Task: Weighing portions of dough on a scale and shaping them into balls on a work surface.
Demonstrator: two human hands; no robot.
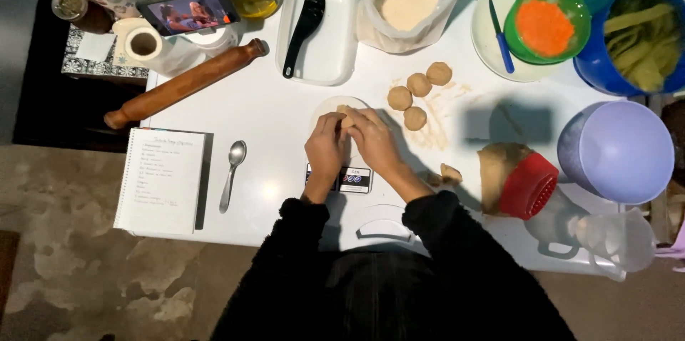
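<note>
Dough [345, 114] sat pinched between both hands over a kitchen scale [347, 178] near the middle of the white bench [271, 113], likely so each piece could be weighed. Left hand [325, 147] and right hand [373, 143] each closed a grip on it from opposite sides. Four dough balls [419, 84] lay just beside, a rolling pin [187, 83] well apart.

Matt, floury dough piece [346, 116] pressed between bare hands, smooth wooden rolling pin [187, 83], shiny metal spoon [232, 174], glossy white table [271, 113], translucent plastic tray [330, 41], lined paper notebook [163, 180], fuzzy black cloth sleeves [442, 234].
</note>
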